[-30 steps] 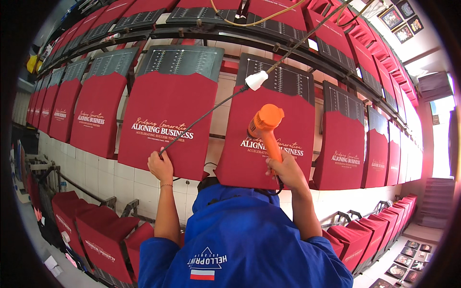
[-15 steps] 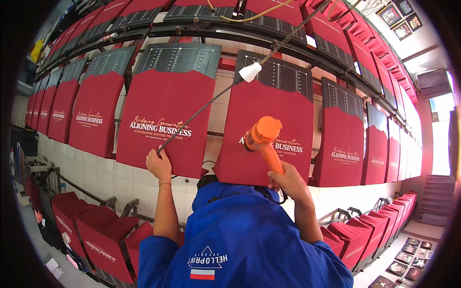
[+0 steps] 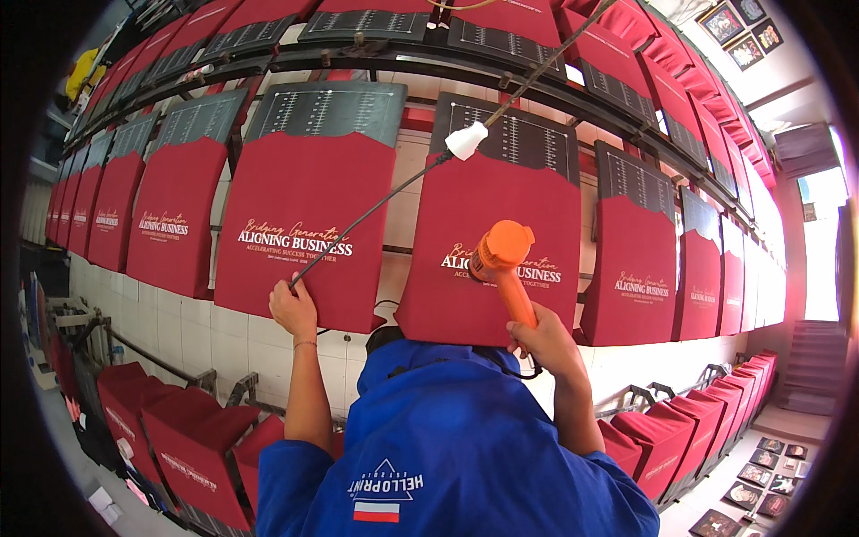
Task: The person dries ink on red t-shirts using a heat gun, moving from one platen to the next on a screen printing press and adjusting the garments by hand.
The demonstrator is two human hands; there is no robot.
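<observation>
My right hand [image 3: 548,342] is wrapped round the handle of an orange hair dryer [image 3: 508,277]. Its round head hangs over the printed lettering of a dark red shirt [image 3: 456,215] stretched on a board in front of me, hiding part of the print. Out to the left, my left hand [image 3: 293,306] pinches a black power cord [image 3: 358,219]. That cord rises to a white plug connector [image 3: 466,140], joined to another cable from above. Beneath the left hand lies another dark red printed shirt [image 3: 300,192] on its board.
Black ruled boards [image 3: 327,107] with red shirts run left and right along a dark metal rail [image 3: 412,70], with a second row beyond. Behind me, more shirt-covered boards [image 3: 192,447] line both sides. Framed pictures [image 3: 761,474] lie at the lower right.
The hair dryer and my right hand have shifted slightly right. My left hand keeps its hold on the cord, and the view has moved a little.
</observation>
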